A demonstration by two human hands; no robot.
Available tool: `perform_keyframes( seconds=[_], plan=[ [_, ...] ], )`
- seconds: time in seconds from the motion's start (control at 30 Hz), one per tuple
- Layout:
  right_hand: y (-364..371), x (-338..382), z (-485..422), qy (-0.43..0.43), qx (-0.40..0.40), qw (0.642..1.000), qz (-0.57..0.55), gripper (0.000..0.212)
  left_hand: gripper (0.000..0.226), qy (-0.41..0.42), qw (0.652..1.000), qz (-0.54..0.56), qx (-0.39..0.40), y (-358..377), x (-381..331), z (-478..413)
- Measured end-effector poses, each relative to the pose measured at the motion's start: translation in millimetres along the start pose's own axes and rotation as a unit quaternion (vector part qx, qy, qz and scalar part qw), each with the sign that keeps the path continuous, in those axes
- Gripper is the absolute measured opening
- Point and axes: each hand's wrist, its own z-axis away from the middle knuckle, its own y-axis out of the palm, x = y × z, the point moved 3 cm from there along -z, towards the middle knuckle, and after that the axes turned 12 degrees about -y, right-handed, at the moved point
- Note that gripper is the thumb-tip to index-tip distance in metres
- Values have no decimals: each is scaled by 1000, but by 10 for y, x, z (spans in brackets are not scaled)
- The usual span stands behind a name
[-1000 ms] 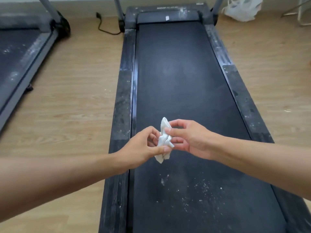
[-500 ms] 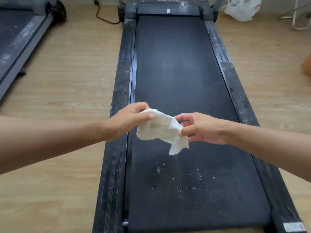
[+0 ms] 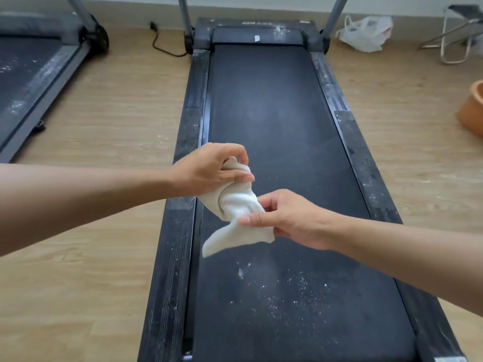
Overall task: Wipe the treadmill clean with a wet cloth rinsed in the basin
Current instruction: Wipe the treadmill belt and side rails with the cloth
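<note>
Head view. The cloth [image 3: 236, 205] was held in the air above the belt [image 3: 300, 257] of the treadmill [image 3: 264, 100], between both hands. The left hand [image 3: 206, 171] gripped its upper, bunched end with fingers curled round it. The right hand [image 3: 292, 218] pinched the twisted middle between thumb and fingertips, and a loose flap hung below. The step in hand appeared to be readying the cloth, by wringing or refolding, rather than wiping, since it touched no part of the machine. White specks [image 3: 282, 291] lay scattered on the near belt, and pale smears marked the left rail [image 3: 183, 178], right rail [image 3: 360, 163] and motor cover [image 3: 261, 30], so most of the wiping seemed yet to do. The next move would call for gathering the cloth into a flat pad in one hand, lowering it onto the belt by the specks, then stroking lengthwise. The belt offered a long run towards the uprights [image 3: 332, 19]; the rails edged it on either side and would check a sideways stroke. Wooden floor [image 3: 104, 121] ran along both sides, giving room to step. The basin [image 3: 474, 108] stood on the floor well to the right, cut by the frame edge; a second treadmill [image 3: 28, 82] lay well to the left, with a bag [image 3: 366, 32] and a stool [image 3: 460, 35] by the far wall
</note>
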Motion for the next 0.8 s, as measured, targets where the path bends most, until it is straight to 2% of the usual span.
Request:
perform_keyframes(
  seconds=[0.1,0.17,0.27,0.33,0.37,0.43,0.47,0.53,0.6,0.67,0.7,0.8],
  plan=[
    [-15,53,34,6,19,999,-29,27,27,-34,999,-26,10,-30,83,-38],
    [-6,59,81,42,54,997,-45,28,31,-56,998,-25,0,-103,92,-58],
    [-7,76,141,72,75,991,-79,34,33,-109,990,80,-34,-213,93,-73],
    [-42,123,139,63,47,990,-115,38,35,-206,964,161,-47,-136,213,-44],
    [-66,156,133,56,24,989,-135,38,37,-270,943,194,-26,-33,289,-3],
    [-143,227,120,36,-27,986,-161,36,33,-359,904,221,75,242,391,220],
    [-187,256,115,27,-48,984,-167,36,30,-362,899,199,144,348,372,354],
    [-251,316,117,13,-71,982,-173,37,44,-324,900,141,256,472,227,549],
    [-284,343,122,13,-80,980,-182,38,58,-261,888,206,319,536,19,685],
    [-277,346,130,13,-73,979,-188,39,67,-195,865,343,311,520,-152,707],
    [-267,343,133,10,-67,981,-184,40,61,-173,858,393,283,494,-199,680],
    [-259,296,137,8,-71,985,-159,40,40,-178,856,466,135,368,-218,538]
  ],
)
